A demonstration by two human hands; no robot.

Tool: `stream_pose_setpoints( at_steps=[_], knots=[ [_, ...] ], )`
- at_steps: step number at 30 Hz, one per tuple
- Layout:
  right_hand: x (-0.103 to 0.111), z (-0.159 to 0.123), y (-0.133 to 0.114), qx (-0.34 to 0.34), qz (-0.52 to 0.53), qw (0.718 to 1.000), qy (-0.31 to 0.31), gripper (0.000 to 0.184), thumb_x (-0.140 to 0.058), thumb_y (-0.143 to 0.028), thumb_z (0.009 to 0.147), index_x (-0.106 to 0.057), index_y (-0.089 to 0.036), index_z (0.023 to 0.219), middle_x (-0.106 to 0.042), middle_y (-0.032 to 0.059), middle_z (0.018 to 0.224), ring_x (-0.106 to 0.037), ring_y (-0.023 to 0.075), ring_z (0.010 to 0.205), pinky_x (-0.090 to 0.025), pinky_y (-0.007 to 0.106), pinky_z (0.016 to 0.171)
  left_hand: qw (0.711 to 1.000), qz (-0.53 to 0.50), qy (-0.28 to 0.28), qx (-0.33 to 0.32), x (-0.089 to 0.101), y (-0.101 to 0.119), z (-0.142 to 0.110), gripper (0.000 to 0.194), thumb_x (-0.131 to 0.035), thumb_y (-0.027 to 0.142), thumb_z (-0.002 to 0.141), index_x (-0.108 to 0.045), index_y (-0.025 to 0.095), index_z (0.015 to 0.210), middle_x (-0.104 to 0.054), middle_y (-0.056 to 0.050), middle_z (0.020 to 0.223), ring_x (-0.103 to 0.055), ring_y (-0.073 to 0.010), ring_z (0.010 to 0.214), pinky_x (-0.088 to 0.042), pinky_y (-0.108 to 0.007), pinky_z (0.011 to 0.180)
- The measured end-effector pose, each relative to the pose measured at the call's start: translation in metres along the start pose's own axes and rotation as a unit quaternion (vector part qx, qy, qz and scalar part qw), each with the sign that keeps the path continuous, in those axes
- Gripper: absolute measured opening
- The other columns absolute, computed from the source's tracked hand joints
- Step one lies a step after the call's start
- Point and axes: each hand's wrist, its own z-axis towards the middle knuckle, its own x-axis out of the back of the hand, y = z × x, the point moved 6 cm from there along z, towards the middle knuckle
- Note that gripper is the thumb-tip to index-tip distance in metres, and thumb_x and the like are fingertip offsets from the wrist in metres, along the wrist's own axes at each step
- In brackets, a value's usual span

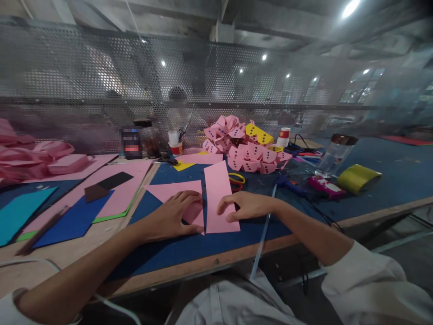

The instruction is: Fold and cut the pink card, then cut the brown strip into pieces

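Two pieces of pink paper lie side by side on the blue table covering, a narrow gap between them. My left hand (179,212) rests on the left pink sheet (169,187), its fingers bent but apart and the thumb near the sheet's right edge. Over the right-hand pink strip (216,194) is my right hand (245,205), thumb and fingers spread with nothing between them; whether the fingertips touch the strip I cannot tell. Behind the strip, scissors (238,178) with yellow and red handles lie partly covered.
Folded pink pieces with dark dots (233,135) are heaped at the back. A glue gun (291,186), a magenta tool (326,187), a yellow roll (358,177) and a clear bottle (334,155) stand or lie right. Coloured sheets (74,221) and pink pieces (50,158) lie left.
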Motion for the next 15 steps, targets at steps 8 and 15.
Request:
stream_pose_setpoints(
  at_steps=[8, 15],
  knots=[
    [0.021, 0.001, -0.002, -0.003, 0.006, 0.981, 0.193, 0.019, -0.056, -0.029, 0.088, -0.067, -0.019, 0.101, -0.069, 0.0031, 0.105, -0.061, 0.0162, 0.095, -0.042, 0.027, 0.085, 1.000, 0.003, 0.003, -0.007, 0.002, 0.001, 0.000, 0.080, -0.059, 0.070, 0.074, -0.043, 0.023, 0.137, -0.047, -0.011, 0.141, -0.040, -0.0318, 0.131, -0.033, -0.045, 0.108],
    [0.034, 0.006, 0.010, -0.014, -0.018, 0.965, 0.259, 0.019, -0.055, -0.029, 0.089, -0.068, -0.018, 0.098, -0.069, 0.0040, 0.101, -0.060, 0.0160, 0.088, -0.042, 0.026, 0.077, 1.000, -0.008, 0.010, -0.012, 0.006, 0.005, -0.002, 0.080, -0.058, 0.071, 0.074, -0.044, 0.024, 0.136, -0.048, -0.011, 0.139, -0.043, -0.0324, 0.129, -0.034, -0.044, 0.106]
  ],
)
